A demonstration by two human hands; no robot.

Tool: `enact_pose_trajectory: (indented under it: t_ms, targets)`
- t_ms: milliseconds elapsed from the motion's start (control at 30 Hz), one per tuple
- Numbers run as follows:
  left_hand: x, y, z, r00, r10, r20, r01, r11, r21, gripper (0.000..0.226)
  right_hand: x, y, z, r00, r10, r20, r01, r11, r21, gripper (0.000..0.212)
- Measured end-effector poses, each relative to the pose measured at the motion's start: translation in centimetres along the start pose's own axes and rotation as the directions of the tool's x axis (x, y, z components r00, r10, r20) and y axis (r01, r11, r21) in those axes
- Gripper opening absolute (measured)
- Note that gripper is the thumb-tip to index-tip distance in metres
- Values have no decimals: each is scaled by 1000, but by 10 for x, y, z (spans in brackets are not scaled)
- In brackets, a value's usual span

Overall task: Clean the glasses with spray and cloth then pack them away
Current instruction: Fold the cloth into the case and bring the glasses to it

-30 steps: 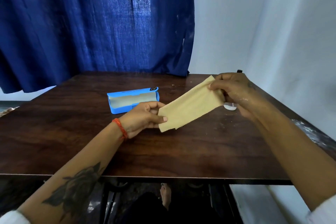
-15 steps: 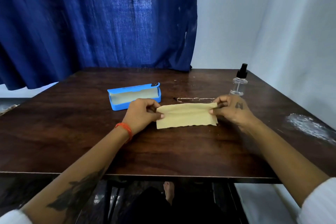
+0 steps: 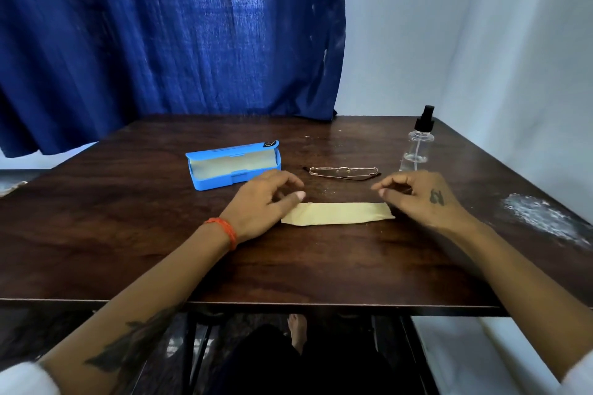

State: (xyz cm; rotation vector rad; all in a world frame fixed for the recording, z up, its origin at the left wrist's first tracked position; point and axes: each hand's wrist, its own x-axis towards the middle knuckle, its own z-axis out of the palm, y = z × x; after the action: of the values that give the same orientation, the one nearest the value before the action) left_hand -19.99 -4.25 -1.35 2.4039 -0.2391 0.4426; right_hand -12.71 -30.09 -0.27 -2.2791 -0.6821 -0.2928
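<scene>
A yellow cloth [image 3: 338, 213] lies folded into a narrow strip on the dark wooden table [image 3: 160, 250]. My left hand [image 3: 263, 205] hovers at its left end with the thumb near the cloth's corner, fingers loosely curled and holding nothing. My right hand [image 3: 417, 196] hangs just above its right end, fingers relaxed, also empty. Thin-framed glasses [image 3: 345, 171] lie folded just beyond the cloth. A blue glasses case [image 3: 234, 167] stands open to the left of them. A clear spray bottle [image 3: 418, 141] with a black nozzle stands upright at the right.
A blue curtain [image 3: 176, 35] hangs behind the table, with a white wall [image 3: 465, 42] to the right. A white powdery smear [image 3: 542, 216] marks the table's right edge. Small crumbs lie near the glasses.
The cloth was stretched in the air, then laid on the table and folded in half lengthwise. Both hands have let go of it and lifted slightly.
</scene>
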Motion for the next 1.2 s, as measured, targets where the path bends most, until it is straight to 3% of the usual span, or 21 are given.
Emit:
enact_pose_trajectory:
  t_ms: [100, 200, 267, 400, 467, 567, 633, 700, 867, 1000, 1100, 1200]
  targets:
    - [9, 2, 9, 994, -50, 92, 37, 989, 143, 24, 2, 1, 8, 988, -1, 157, 14, 997, -80, 30]
    - [15, 2, 8, 983, -151, 106, 137, 983, 123, 11, 5, -1, 9, 979, 7, 203, 14, 995, -101, 18]
    - [14, 0, 5, 969, -218, 114, 220, 976, -6, 8, 8, -1, 9, 975, 8, 222, 9, 997, -79, 8]
    - [10, -2, -3, 928, -357, 111, 373, 872, -318, 6, 8, 3, 8, 982, 15, 186, -15, 1000, -2, 10]
    - [9, -3, -7, 904, -410, 122, 418, 786, -456, 13, 8, 4, 8, 987, 53, 151, -69, 992, 106, 10]
    - [5, -2, -11, 873, -449, 190, 441, 563, -699, 17, 8, 3, 9, 979, 126, 159, -175, 921, 347, 11]
    - [2, -1, -12, 874, -442, 203, 432, 515, -740, 13, 10, 0, 10, 974, 144, 177, -209, 872, 442, 11]
    - [-1, -2, -12, 885, -430, 177, 414, 554, -722, 8, 11, -5, 10, 972, 139, 189, -217, 843, 493, 10]
    - [-8, -6, -17, 940, -329, 92, 304, 684, -663, 23, 16, -18, 11, 973, 126, 192, -213, 803, 556, 9]
    - [-15, -8, -26, 945, -324, 37, 272, 720, -639, 11, 21, -30, 13, 980, 105, 169, -185, 798, 573, 9]
    - [-20, -15, -34, 940, -327, -99, 250, 856, -453, 15, 28, -40, 23, 985, 95, 142, -159, 819, 551, 11]
    - [-23, -23, -41, 897, -324, -301, 222, 918, -329, 7, 37, -53, 37, 989, 105, 102, -143, 849, 509, 15]
